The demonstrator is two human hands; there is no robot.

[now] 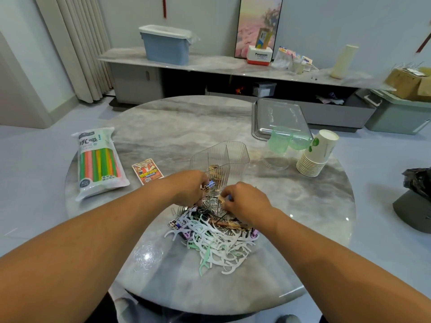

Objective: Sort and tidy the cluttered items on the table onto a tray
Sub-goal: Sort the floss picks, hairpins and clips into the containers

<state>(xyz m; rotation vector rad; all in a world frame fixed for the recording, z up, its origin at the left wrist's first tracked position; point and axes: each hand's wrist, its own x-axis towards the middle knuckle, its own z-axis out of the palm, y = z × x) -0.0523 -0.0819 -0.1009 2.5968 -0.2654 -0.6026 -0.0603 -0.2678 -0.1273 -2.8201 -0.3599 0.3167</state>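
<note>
Clutter pile (217, 234) under both hands; left hand (189, 190), right hand (245, 201) each pinch small clips.

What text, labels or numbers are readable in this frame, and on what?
"Panasonic": white and red box on the grey sideboard.
"吸!": large print on the clear plastic pack of coloured straws; the character before it is unclear.
"40": round badge at that pack's lower left; smaller print is blurred.
Orange and red printed card: yellow headline and QR code, too blurred to read.
White paper cup stack: green leaf logo, small print unreadable.
</note>
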